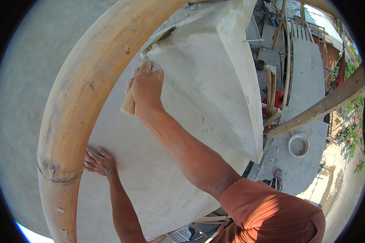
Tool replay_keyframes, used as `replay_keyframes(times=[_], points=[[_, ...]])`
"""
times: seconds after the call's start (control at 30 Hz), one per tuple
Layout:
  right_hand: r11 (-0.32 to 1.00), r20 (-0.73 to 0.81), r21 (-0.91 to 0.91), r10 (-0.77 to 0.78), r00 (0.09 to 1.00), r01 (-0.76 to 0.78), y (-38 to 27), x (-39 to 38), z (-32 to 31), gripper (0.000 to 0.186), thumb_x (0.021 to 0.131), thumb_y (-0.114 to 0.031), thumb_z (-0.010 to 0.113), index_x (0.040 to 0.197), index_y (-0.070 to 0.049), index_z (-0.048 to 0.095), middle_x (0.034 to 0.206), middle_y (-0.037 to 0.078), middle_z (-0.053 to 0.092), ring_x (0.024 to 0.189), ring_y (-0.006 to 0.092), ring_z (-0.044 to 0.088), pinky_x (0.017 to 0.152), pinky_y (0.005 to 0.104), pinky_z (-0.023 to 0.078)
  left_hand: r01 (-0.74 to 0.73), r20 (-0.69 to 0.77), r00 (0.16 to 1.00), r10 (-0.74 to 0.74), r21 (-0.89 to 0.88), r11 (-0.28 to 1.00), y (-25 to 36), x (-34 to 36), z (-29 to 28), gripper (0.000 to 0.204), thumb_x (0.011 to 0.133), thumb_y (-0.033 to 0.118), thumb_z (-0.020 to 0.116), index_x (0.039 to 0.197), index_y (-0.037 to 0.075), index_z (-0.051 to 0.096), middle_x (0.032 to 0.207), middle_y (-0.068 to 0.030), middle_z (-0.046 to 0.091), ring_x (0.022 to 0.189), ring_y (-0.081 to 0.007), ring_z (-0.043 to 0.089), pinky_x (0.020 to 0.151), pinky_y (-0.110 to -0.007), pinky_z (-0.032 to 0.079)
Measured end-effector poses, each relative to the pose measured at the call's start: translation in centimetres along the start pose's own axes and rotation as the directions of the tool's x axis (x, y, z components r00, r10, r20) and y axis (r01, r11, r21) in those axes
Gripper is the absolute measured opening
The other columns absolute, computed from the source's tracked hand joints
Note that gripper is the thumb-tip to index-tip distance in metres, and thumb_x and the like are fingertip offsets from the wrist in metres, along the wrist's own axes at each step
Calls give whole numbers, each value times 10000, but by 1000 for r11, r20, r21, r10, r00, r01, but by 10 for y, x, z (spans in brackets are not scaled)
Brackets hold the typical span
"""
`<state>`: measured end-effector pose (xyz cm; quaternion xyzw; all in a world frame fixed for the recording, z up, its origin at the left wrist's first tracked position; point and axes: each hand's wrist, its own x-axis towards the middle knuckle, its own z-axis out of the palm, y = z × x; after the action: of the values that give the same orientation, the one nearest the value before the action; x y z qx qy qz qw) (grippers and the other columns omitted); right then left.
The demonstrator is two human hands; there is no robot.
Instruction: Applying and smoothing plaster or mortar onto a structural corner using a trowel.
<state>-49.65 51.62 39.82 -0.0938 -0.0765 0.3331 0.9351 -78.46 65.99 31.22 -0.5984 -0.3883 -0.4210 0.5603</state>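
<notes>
In my right hand (147, 83) is a trowel (127, 104) with a worn wooden handle, its thin blade angled up to the edge of a molded grey plaster ledge (207, 60). My fingers are wrapped round it and coated in pale dust. Lower left, my left hand (100, 161) rests with spread fingers on the smooth plastered wall (158, 190), right beside a thick bamboo pole (65, 137) that crosses in front and partly hides the fingertips.
At right, a wooden beam (324, 109) slants over a concrete walkway (306, 77) holding a bucket of grey mix (298, 145), a dark pot (260, 65), upright timbers and poles. A sandaled foot (277, 177) stands below. Flowering plants (353, 141) line the far edge.
</notes>
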Motion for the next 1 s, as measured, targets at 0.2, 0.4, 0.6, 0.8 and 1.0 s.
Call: replay_keyframes(times=[0.2, 0.4, 0.6, 0.8, 1.0], points=[[999, 26, 37, -35, 999, 34, -17, -25, -8, 232, 1050, -249, 382, 942, -44, 402, 771, 24, 432, 496, 111, 443, 446, 270, 401, -19, -38, 999, 18, -36, 999, 1, 1, -2, 568, 1012, 374, 426, 1502, 104, 325, 1548, -68, 328, 1431, -241, 293, 1163, -537, 160], [977, 13, -26, -212, 977, 212, -14, -40, -5, 248, 1054, -253, 380, 903, -58, 400, 752, 27, 435, 482, 108, 439, 432, 258, 393, 1, -29, 1000, -2, -9, 1000, 0, 0, -1, 569, 1011, 379, 425, 1498, 99, 333, 1544, -65, 335, 1434, -235, 288, 1165, -540, 154], [993, 177, -108, -35, 984, 55, 36, 27, -2, 216, 1024, -191, 410, 878, -33, 433, 677, 43, 468, 477, 111, 455, 423, 276, 390, -3, -11, 1000, 3, -9, 1000, 5, 1, -5, 565, 1017, 386, 406, 1493, 88, 340, 1537, -70, 338, 1433, -234, 291, 1166, -535, 156], [978, 175, -205, 4, 985, 32, 71, 62, 3, 254, 1030, -245, 383, 955, -4, 411, 716, 94, 478, 454, 180, 506, 417, 326, 434, -9, 2, 1000, 9, 13, 1000, 2, 0, -2, 569, 1021, 397, 389, 1492, 82, 336, 1539, -78, 333, 1434, -233, 287, 1164, -534, 161], [985, 143, -171, 47, 989, -22, 75, 69, 5, 194, 1018, -186, 395, 935, -11, 402, 723, 92, 481, 466, 188, 505, 441, 337, 435, -28, -8, 1000, 28, 20, 999, 1, 1, -2, 568, 1024, 392, 382, 1494, 78, 329, 1540, -84, 331, 1434, -236, 287, 1165, -528, 159]])
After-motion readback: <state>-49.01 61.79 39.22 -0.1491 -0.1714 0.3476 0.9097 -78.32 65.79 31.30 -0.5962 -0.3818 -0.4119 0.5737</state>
